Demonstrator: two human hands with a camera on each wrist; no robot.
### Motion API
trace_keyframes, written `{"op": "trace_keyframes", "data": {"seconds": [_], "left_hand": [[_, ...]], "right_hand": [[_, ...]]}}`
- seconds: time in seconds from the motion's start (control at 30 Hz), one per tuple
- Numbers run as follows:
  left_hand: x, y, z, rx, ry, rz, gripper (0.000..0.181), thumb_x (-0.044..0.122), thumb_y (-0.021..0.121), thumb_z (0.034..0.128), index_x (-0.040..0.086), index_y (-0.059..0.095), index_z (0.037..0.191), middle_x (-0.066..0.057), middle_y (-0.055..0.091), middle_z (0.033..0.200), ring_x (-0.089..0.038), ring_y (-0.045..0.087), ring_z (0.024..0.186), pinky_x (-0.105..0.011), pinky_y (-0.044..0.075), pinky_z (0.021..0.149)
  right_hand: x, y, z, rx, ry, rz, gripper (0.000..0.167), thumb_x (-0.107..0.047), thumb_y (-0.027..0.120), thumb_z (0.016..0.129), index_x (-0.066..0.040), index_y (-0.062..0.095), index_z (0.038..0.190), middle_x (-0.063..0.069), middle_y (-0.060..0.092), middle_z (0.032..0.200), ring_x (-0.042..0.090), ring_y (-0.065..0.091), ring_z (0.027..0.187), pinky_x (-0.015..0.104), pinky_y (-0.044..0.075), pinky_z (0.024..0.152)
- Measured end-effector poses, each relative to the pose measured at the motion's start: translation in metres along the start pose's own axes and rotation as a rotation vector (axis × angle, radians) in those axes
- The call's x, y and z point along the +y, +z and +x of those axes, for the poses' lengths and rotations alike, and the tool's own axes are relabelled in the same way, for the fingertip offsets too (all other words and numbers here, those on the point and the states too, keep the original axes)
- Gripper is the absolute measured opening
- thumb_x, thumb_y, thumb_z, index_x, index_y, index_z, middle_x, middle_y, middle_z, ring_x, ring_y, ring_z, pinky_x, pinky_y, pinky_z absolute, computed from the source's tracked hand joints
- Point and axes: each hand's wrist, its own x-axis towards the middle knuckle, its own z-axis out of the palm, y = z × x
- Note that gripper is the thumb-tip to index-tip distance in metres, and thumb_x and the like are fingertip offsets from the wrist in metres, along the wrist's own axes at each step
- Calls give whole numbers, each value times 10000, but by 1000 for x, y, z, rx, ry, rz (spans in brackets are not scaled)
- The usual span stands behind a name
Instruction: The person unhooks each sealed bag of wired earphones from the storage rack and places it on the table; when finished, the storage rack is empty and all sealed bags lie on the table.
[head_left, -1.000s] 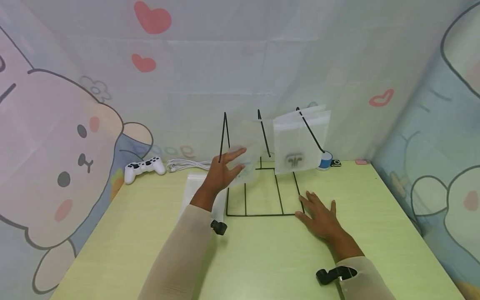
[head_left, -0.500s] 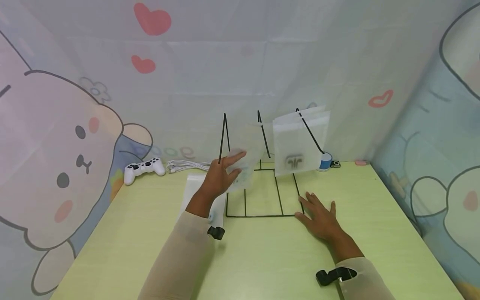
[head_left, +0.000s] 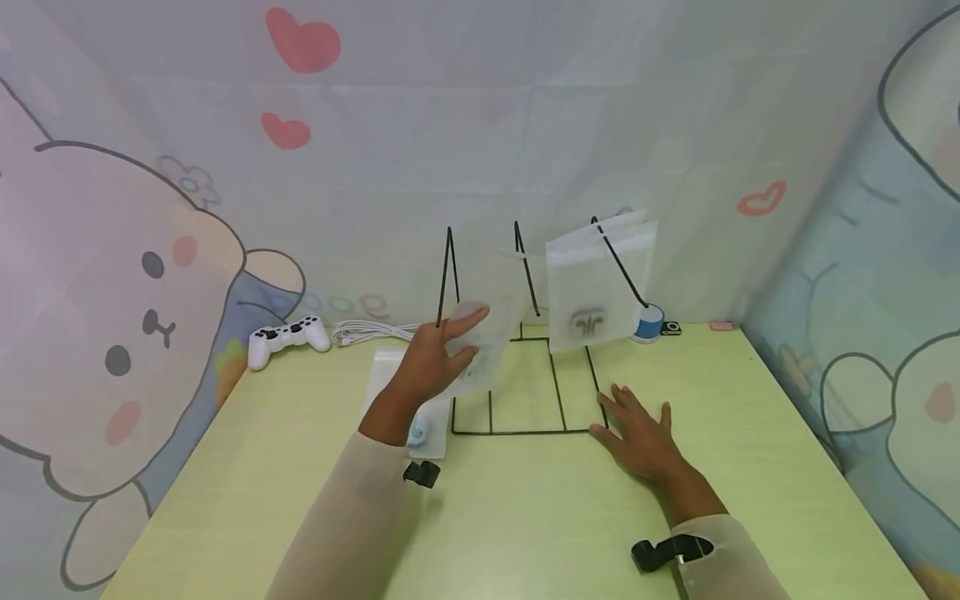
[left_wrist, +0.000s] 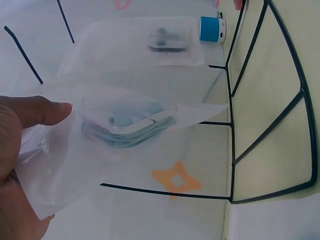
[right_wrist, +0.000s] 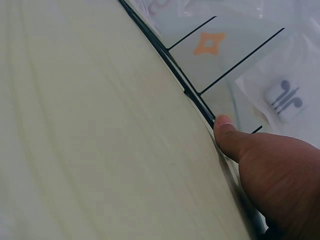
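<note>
Against the wire rack (head_left: 525, 432), the right hand (head_left: 639, 436) rests spread; the left hand (head_left: 432, 362) grips a translucent bag (left_wrist: 122, 129)

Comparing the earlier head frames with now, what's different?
The left hand has drawn back slightly toward the person, bringing the plastic bag it holds. Nothing was newly gripped or released. The right hand stayed at the rack corner; the hanging bag stayed put.

The place looked like a table nook, its exact kind unclear: creased cloth (head_left: 480, 125) printed with hearts (head_left: 303, 42) and cartoon figures (head_left: 82, 317) hung behind and beside a wood-grained table (head_left: 525, 517).
</note>
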Motion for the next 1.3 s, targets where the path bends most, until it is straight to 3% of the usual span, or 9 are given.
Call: {"op": "trace_keyframes", "data": {"seconds": [0.1, 0.17, 0.43, 0.73, 0.9, 1.0, 1.13, 1.2, 1.3], "left_hand": [[3, -1, -2, -16, -24, -36, 612, 19, 736, 1003, 188, 599, 1576, -42, 590, 592, -32, 200, 452, -246, 354, 523], [5, -2, -4, -25, -39, -65, 612, 17, 722, 1004, 192, 596, 1576, 20, 447, 522, -32, 198, 445, -238, 343, 509], [10, -2, -13, -31, -60, -121, 623, -6, 707, 995, 201, 601, 1573, -228, 673, 767, -23, 199, 445, -234, 358, 519], [14, -5, -20, -53, -65, -161, 617, 7, 715, 992, 212, 615, 1565, -115, 557, 618, 7, 191, 435, -243, 365, 500], [14, -7, -23, -60, -66, -161, 614, 16, 738, 986, 208, 624, 1559, -254, 793, 1138, -15, 203, 457, -246, 381, 522], [11, -6, -25, -66, -68, -175, 611, 16, 751, 981, 206, 632, 1550, -187, 669, 1518, -39, 215, 493, -257, 391, 551], [9, -6, -27, -78, -68, -203, 610, 15, 767, 977, 208, 639, 1541, -138, 627, 1573, -64, 302, 575, -289, 466, 686], [8, -6, -28, -85, -60, -213, 605, 18, 771, 977, 192, 638, 1541, -167, 729, 1432, -79, 325, 604, -316, 496, 773], [7, -6, -29, -84, -38, -222, 602, 5, 782, 968, 159, 643, 1534, -171, 754, 1372, -89, 551, 785, -369, 507, 896]], "right_hand": [[-2, -1, 0, -6, 9, -8, 695, -510, 581, 1109, -122, 460, 1672, 222, 335, 1774, 471, 248, 1670, 906, -54, 1203], [-2, -2, 0, -8, 12, -8, 697, -513, 577, 1110, -125, 455, 1676, 219, 332, 1776, 468, 244, 1672, 901, -59, 1209], [0, 1, 0, 2, -3, 12, 714, -537, 575, 1105, -123, 456, 1673, 232, 335, 1771, 483, 254, 1663, 905, -58, 1202], [-3, -1, -1, 3, 7, 2, 698, -501, 584, 1107, -119, 452, 1676, 225, 337, 1772, 477, 256, 1666, 901, -56, 1209], [-4, -2, -1, -2, 10, -6, 692, -499, 576, 1110, -126, 449, 1679, 216, 335, 1775, 469, 254, 1669, 902, -52, 1208], [-4, -3, 0, -3, 10, -12, 694, -510, 571, 1110, -129, 452, 1678, 216, 338, 1774, 469, 256, 1669, 907, -46, 1203], [-4, -3, 0, -2, 8, -7, 691, -503, 578, 1108, -128, 456, 1676, 219, 340, 1772, 471, 258, 1668, 908, -45, 1202], [-4, -3, -1, -2, 8, -4, 689, -498, 580, 1109, -129, 455, 1677, 218, 339, 1773, 470, 255, 1669, 907, -47, 1203], [-5, -3, -1, -3, 7, -4, 689, -500, 581, 1108, -129, 457, 1676, 219, 343, 1771, 470, 256, 1668, 909, -44, 1201]]}}
